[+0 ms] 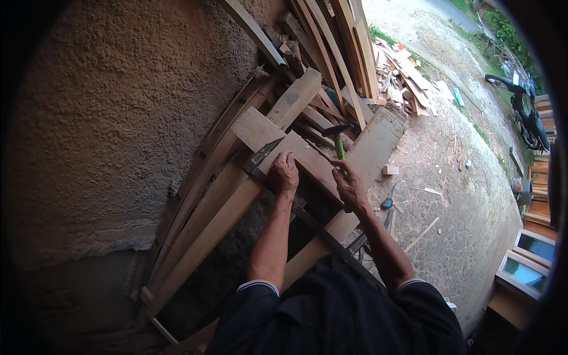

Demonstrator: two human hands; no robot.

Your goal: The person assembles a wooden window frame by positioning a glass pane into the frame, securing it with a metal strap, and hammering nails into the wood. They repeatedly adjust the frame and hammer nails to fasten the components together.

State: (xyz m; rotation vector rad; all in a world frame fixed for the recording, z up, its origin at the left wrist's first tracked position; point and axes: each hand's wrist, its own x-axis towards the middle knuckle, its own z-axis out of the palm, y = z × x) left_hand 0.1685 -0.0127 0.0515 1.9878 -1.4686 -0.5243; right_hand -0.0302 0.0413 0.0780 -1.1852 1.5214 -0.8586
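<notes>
My right hand (350,188) grips a hammer (338,141) with a dark head and green handle, raised above the timber. A thin dark stick-like thing (318,150) slants away from its fingers; I cannot tell whether it is held too. My left hand (284,173) is closed, knuckles up, against a wooden board (307,163) at a corner joint. What its fingers hold is hidden. Beside it, a black metal clamp bar (319,229) crosses the wooden frame, its end by the joint. A long pale beam (204,253) runs from that corner toward the lower left.
A rough brown wall (130,118) rises on the left, with planks (334,47) leaning at the back. A thick plank (378,145) lies right of the frame. Offcuts (408,77) are heaped behind it. A motorcycle (526,115) and framed panes (523,272) stand far right.
</notes>
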